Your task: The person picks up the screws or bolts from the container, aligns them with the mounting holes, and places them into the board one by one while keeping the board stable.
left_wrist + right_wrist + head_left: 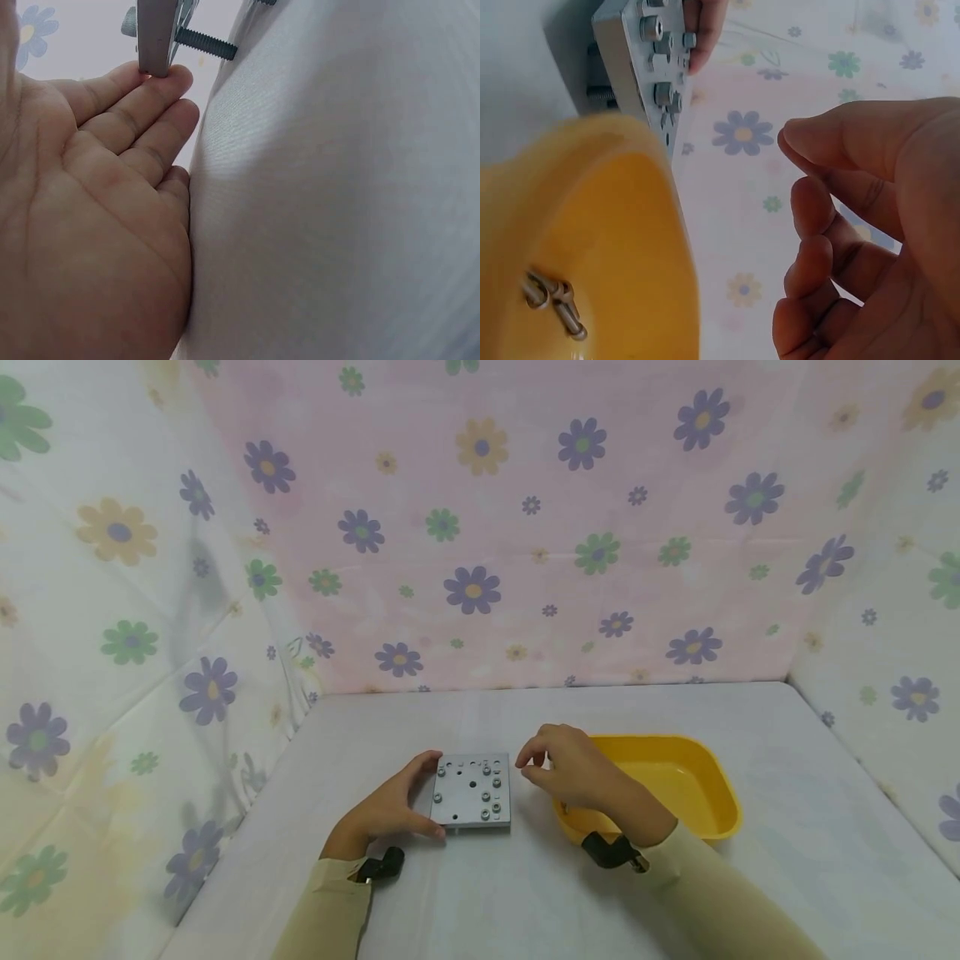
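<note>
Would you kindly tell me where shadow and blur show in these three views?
Head view: mostly even light, with a soft shadow on the table beside the right sleeve; left wrist view: crisp threads on the screw, but a soft-looking tabletop; right wrist view: blur along the rim of the tray, with a shadow beside the plate.

Can't read any text, label or number on the metal plate (465, 799) or the yellow tray (686, 785) right of it (all three views).
</note>
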Available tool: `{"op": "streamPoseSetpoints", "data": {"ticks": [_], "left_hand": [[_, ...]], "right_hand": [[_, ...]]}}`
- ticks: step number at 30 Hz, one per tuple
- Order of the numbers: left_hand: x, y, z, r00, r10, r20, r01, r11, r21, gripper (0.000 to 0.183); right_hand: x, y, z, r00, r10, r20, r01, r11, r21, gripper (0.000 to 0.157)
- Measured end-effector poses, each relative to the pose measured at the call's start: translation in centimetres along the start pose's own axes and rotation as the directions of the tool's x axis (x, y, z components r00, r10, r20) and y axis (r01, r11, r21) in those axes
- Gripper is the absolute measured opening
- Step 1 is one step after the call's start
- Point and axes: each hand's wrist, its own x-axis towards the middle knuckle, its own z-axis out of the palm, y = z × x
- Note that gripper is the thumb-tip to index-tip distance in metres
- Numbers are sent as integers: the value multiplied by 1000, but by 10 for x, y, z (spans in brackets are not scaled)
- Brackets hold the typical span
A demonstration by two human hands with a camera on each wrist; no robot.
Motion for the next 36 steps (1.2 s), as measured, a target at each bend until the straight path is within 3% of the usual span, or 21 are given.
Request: {"op": "streamPoseSetpoints", "data": {"ticks": [24, 36], "left_hand": [[1, 1, 1, 1000, 0, -1, 0, 1000, -7, 131], [0, 0, 2, 1000, -6, -11, 6, 1000, -1, 132]], "right_hand": [[-2, 31, -26, 999, -34, -37, 33, 999, -13, 11], [-2, 57, -39, 999, -38, -18, 39, 995, 96, 12]]}}
